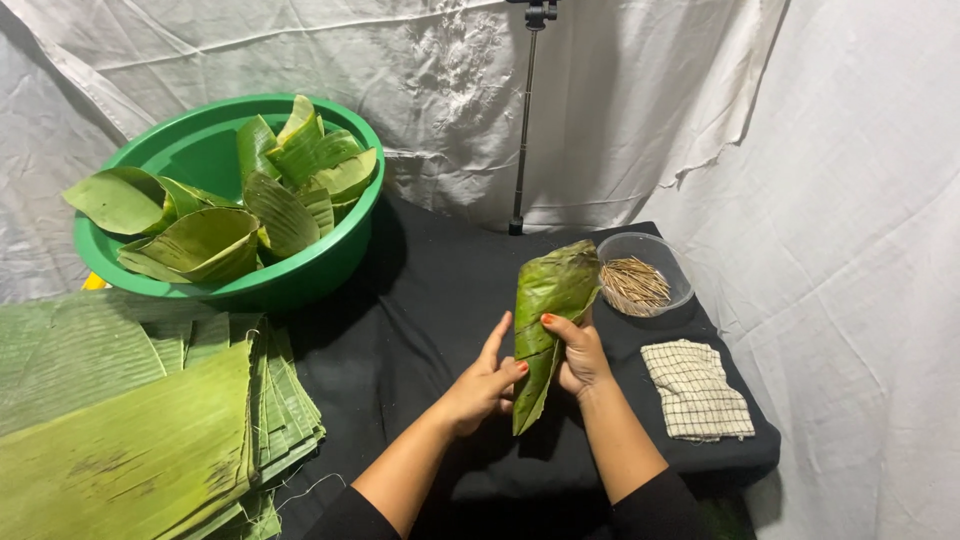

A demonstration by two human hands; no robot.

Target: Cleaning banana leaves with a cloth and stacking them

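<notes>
You had a green basin [345, 245] of folded leaf cones [205, 240] at back left, a stack of flat banana leaves [130, 430] in front of it. A clear bowl [668, 262] of toothpicks [633, 283] sat at right, a checked cloth [696, 390] just below it, all on a black tablecloth [420, 300].

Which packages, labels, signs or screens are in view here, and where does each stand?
No printed package, label, sign or screen shows.
Nearest thing to a package: a green banana-leaf cone, held upright over the black table by the left hand and right hand.
More folded leaf cones lie in the green basin, far left.
</notes>
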